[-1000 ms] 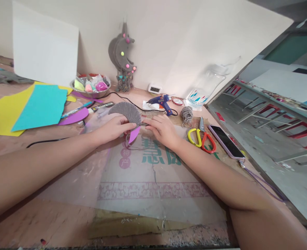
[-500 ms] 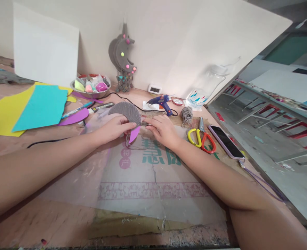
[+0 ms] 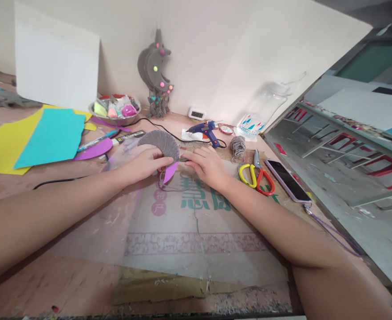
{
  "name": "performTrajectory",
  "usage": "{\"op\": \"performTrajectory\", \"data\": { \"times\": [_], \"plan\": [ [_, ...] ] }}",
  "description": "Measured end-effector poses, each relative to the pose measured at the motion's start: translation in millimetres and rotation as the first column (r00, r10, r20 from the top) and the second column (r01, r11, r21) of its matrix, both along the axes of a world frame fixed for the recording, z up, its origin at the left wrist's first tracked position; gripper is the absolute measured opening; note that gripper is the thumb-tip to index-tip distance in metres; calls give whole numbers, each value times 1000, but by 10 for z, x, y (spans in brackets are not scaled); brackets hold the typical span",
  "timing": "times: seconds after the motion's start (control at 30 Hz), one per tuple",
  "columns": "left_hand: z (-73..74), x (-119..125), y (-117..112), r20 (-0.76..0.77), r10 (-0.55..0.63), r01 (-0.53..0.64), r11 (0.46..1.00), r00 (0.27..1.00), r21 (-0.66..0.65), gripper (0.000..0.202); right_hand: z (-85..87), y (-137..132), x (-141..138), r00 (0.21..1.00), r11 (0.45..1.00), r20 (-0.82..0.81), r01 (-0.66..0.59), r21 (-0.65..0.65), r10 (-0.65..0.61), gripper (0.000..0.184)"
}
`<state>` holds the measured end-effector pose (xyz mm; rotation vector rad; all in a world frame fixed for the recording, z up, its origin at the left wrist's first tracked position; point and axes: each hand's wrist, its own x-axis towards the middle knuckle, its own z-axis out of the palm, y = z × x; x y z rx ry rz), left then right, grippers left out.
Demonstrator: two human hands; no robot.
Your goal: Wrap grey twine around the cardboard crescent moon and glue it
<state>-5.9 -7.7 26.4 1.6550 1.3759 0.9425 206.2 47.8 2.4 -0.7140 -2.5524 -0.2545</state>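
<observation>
My left hand [image 3: 151, 162] is closed on a crescent [image 3: 160, 141] with its thumb on top. Grey yarn is wound closely over most of the crescent, while its lower tip [image 3: 171, 172] shows bare purple. Just right of it, my right hand [image 3: 205, 163] pinches grey yarn [image 3: 184, 159] drawn out from the crescent's edge. A loose loop of yarn hangs below the purple tip, over a printed translucent sheet [image 3: 196, 242]. Part of the crescent is hidden behind my left fingers.
A blue glue gun [image 3: 209, 132], a yarn ball [image 3: 238, 146], scissors [image 3: 256, 175] and a phone [image 3: 288, 180] lie to the right. Leftward are yellow and cyan sheets [image 3: 51, 138] and a bowl [image 3: 114, 120] of coloured packets. A decorated grey moon [image 3: 156, 69] hangs behind.
</observation>
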Motion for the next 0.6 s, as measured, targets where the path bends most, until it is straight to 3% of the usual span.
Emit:
{"op": "performTrajectory", "data": {
  "times": [0.1,0.27,0.6],
  "plan": [
    [-9,-2,-1,-11,-50,50,999,999,-1,26,1,-4,-5,1000,1000,-3,-7,25,7,33],
    [-13,-6,1,-92,-29,33,999,995,34,29,-2,-9,-3,999,1000,-34,-15,9,15,32],
    [-76,-21,17,-66,-26,28,999,997,29,30,-25,10,11,1000,999,-22,12,-30,-12,34]
  ]
}}
